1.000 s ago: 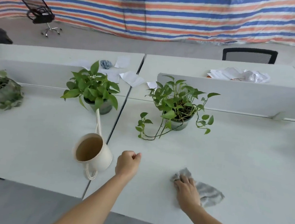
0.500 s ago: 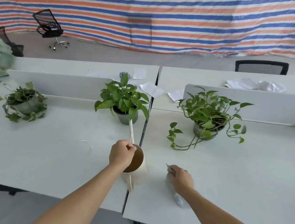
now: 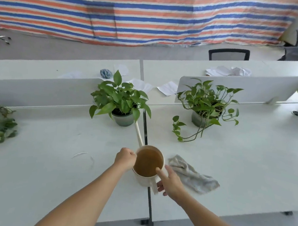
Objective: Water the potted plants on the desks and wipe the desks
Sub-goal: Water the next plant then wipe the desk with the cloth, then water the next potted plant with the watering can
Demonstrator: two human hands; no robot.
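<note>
**Watering can taken in both hands, spout aimed at the nearest pot**

Closest, over the seam between the two desks (image 3: 51, 167), the cream watering can (image 3: 142, 180), filled high with brown water, is gripped at its rim by the clenched left hand (image 3: 125, 158). Its handle is held by the right hand (image 3: 172, 183), forefinger laid on the rim. The grey cloth (image 3: 193, 177) lies let go just beside it. Beyond, the spout (image 3: 138, 135) is pointed at the green pot (image 3: 123, 119) of the leafy plant (image 3: 121, 98). The can is best tipped slowly, with the spout kept under the leaves and over the soil, so that nothing is spilled onto the desk.
</note>
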